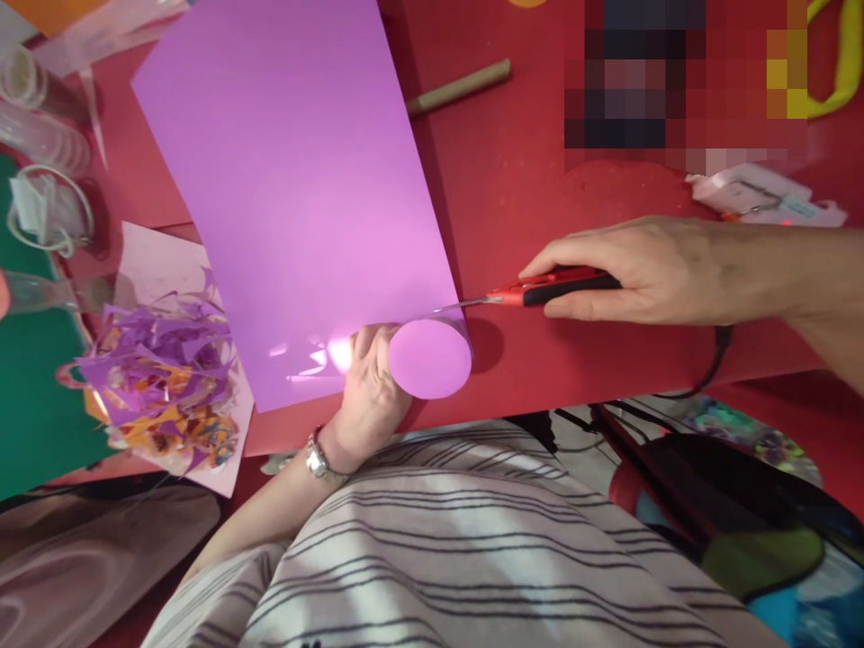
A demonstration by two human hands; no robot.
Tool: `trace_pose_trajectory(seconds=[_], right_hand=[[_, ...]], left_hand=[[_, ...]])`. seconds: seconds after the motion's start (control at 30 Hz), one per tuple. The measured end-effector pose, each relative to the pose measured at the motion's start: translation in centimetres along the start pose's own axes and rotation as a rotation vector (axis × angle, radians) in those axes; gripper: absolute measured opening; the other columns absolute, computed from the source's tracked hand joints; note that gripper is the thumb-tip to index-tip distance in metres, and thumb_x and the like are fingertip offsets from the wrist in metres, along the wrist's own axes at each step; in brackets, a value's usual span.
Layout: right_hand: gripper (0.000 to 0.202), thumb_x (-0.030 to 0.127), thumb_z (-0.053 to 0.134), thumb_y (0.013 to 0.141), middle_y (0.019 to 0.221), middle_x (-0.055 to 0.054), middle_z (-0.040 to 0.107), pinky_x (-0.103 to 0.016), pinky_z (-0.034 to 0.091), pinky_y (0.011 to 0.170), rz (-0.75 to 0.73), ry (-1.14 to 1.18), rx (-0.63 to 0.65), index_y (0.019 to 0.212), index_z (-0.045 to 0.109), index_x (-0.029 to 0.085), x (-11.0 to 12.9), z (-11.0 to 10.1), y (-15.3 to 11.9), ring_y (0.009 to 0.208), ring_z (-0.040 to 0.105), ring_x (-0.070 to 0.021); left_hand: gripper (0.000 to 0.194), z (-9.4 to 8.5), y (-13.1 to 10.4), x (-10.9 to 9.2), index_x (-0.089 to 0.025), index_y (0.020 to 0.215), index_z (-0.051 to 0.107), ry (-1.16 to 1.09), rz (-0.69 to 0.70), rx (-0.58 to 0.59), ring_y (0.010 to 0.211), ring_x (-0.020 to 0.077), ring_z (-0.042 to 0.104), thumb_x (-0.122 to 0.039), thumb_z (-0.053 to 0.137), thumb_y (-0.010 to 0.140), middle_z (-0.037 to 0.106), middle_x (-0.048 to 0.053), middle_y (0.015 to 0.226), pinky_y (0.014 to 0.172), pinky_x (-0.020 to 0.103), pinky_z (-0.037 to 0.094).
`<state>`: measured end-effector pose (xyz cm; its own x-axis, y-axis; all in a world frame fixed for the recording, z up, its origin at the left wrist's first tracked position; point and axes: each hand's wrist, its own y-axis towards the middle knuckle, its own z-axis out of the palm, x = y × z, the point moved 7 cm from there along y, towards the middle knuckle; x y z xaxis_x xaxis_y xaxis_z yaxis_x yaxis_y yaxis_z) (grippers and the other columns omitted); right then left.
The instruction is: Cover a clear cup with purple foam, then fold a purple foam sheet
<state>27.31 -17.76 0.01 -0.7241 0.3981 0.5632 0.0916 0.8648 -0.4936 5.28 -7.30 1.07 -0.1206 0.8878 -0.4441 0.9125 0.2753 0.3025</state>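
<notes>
A large purple paper sheet [297,180] slants across the table, its lower right corner close to my body. My left hand [374,382], wearing a wristwatch, is closed at the sheet's lower edge. It grips a lighter purple paper circle [430,360], and some of its fingers are hidden behind the paper. From the right, my right hand [634,274] holds red-and-black-handled scissors [533,290]. Their thin metal blades lie at the sheet's edge, just above the circle. How far the blades are apart cannot be made out.
Purple and orange paper scraps [168,369] are heaped on white paper at left. Clear plastic cups [44,135] and a coiled white cable [50,211] lie beyond. A cardboard tube [465,85] pokes from behind the sheet. A white device [762,193] lies right; bags [729,504] sit below the table edge.
</notes>
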Motion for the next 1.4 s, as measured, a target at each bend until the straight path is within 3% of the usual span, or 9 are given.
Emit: trace_pose_trajectory(seconds=[0.4,0.53,0.83,1.0,1.17,1.4], right_hand=[[0.046,0.068,0.053,0.082,0.085,0.001,0.075,-0.034,0.043,0.062,-0.048,0.026,0.016,0.109,0.071,0.036,0.7,-0.7,0.1,0.069,0.066,-0.0224],[0.043,0.066,0.052,0.083,0.085,0.001,0.075,-0.033,0.042,0.061,-0.086,0.028,0.014,0.108,0.071,0.035,0.9,-0.9,0.0,0.067,0.065,-0.0216],[0.047,0.067,0.053,0.082,0.088,0.000,0.075,-0.034,0.044,0.065,-0.050,0.023,0.040,0.112,0.070,0.035,0.5,-0.6,0.2,0.073,0.067,-0.0232],[0.049,0.068,0.053,0.082,0.091,0.000,0.076,-0.036,0.046,0.068,-0.038,0.035,0.045,0.116,0.070,0.037,0.4,-0.6,0.1,0.077,0.068,-0.0254],[0.044,0.067,0.052,0.082,0.086,0.002,0.076,-0.036,0.047,0.063,-0.081,0.035,-0.028,0.112,0.070,0.040,0.4,-0.4,0.0,0.073,0.068,-0.0252],[0.040,0.056,0.048,0.089,0.106,-0.006,0.075,-0.040,0.055,0.073,-0.138,0.033,-0.036,0.112,0.068,0.030,1.6,0.0,-0.5,0.094,0.071,-0.0288]], left_hand=[[0.029,0.2,-0.2,0.1,-0.019,0.114,0.050,0.077,-0.002,-0.013,0.080,0.0205,0.058,-0.008,0.049,0.087,0.060,0.006,0.091,0.069,0.035,0.052],[0.029,0.4,-0.4,0.5,-0.020,0.113,0.051,0.060,-0.028,0.030,0.081,0.0209,0.059,-0.009,0.050,0.087,0.060,0.006,0.091,0.072,0.036,0.052],[0.029,0.3,-0.4,0.3,-0.020,0.113,0.050,0.063,-0.019,-0.031,0.080,0.0203,0.058,-0.009,0.050,0.087,0.059,0.005,0.089,0.068,0.036,0.052],[0.028,0.4,-0.4,0.5,-0.020,0.114,0.050,0.071,-0.030,0.016,0.083,0.0212,0.060,-0.011,0.050,0.088,0.060,0.006,0.092,0.071,0.037,0.053],[0.031,0.1,0.1,0.0,-0.020,0.117,0.049,0.041,-0.018,0.041,0.083,0.0212,0.060,-0.010,0.050,0.088,0.061,0.006,0.093,0.071,0.037,0.054],[0.033,-0.7,0.9,-1.0,-0.019,0.123,0.048,-0.016,-0.036,0.037,0.083,0.0218,0.059,-0.006,0.039,0.094,0.063,0.007,0.090,0.071,0.037,0.053]])
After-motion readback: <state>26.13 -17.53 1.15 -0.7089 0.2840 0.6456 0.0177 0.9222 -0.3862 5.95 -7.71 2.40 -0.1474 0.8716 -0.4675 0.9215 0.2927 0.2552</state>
